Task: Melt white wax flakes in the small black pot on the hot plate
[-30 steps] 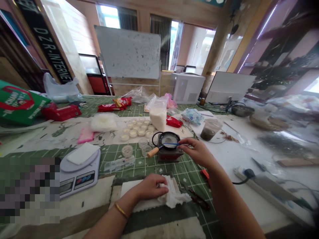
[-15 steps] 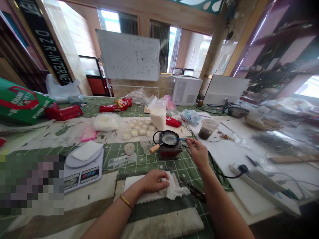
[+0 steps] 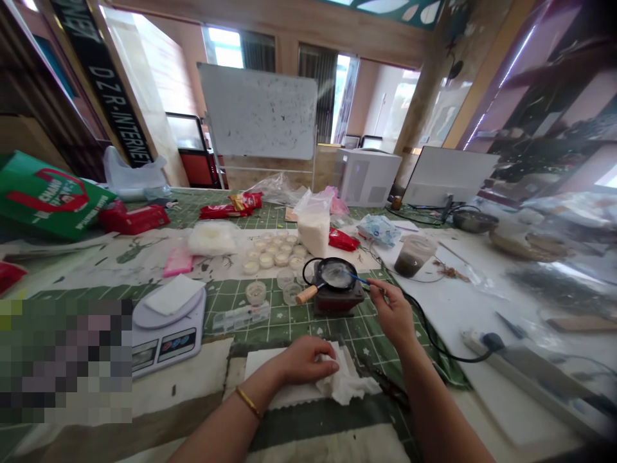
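My right hand (image 3: 393,315) pinches a thin blue stick (image 3: 360,279) between its fingertips, and the stick's tip reaches the right rim of a small black pan (image 3: 336,274). The pan has a wooden handle (image 3: 307,294) and holds a pale liquid. It sits on a small dark red electric burner (image 3: 338,303) with a black cable. Nearer to me, my left hand (image 3: 306,360) rests on crumpled white tissue (image 3: 348,384), its fingers closed over it. A white sheet (image 3: 270,376) lies underneath.
Several small cups of pale wax (image 3: 272,254) stand behind the burner, with empty clear cups (image 3: 285,278) beside it. A digital kitchen scale (image 3: 166,328) is at left. A bag of white granules (image 3: 313,233) and a jar of dark contents (image 3: 413,256) stand further back.
My right hand has drawn the blue stick rightwards, from across the pan to its right rim. My left hand stays on the tissue, and the view has shifted slightly.
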{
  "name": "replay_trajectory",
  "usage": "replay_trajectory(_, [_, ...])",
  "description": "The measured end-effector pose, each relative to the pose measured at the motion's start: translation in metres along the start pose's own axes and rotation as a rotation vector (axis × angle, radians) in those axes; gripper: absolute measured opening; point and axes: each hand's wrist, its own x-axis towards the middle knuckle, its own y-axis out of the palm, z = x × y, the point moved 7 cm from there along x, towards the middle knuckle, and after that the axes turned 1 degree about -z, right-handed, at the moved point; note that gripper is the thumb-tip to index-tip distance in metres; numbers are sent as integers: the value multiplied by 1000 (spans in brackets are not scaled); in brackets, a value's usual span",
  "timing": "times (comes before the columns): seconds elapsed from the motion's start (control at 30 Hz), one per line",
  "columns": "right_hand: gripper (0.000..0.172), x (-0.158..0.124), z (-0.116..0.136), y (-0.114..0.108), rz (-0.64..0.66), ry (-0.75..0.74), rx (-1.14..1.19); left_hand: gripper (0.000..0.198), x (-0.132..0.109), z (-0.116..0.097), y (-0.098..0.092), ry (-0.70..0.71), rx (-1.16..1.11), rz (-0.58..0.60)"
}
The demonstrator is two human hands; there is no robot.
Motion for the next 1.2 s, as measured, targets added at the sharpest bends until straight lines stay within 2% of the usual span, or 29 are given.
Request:
replay_trajectory(0.07, [29,-2,2,1,49,-10,22,31,0,-1,0,17,-30,3])
replay_trajectory(0.2, [27,-5,4,-6,-2,-15,-21,35,-1,-1,0,57,-60,2])
replay_trajectory(0.3, [27,-6,2,-6,43,15,1,36,-1,0,0,61,-51,0])
replay_trajectory(0.4, [28,-5,1,-12,-13,15,-18,34,0,2,0,58,-53,-14])
replay_trajectory(0.53, [28,-4,-4,-6,66,70,30,29,1,4,-1,13,-51,-28])
replay_trajectory(0.67, [27,-3,2,-9,-35,-21,-13,27,2,4,-3,-14,-53,-59])
replay_trajectory(0.77, [26,-2,-2,3,65,6,53,27,1,2,-4,-30,-48,-57])
replay_trajectory(0.9, [28,2,-5,-1,-68,10,12,28,-1,-1,-5,-20,-49,-53])
replay_trajectory(1.03, [30,6,-4,1,46,26,63,31,-3,-5,-5,33,-54,-42])
replay_trajectory(1.13, [35,11,-8,-14,-56,141,-39,30,-3,-5,-5,32,-80,-57])
replay_trajectory(1.2, [36,17,-5,-21,-109,149,-98,28,-2,-4,-6,15,-139,-69])
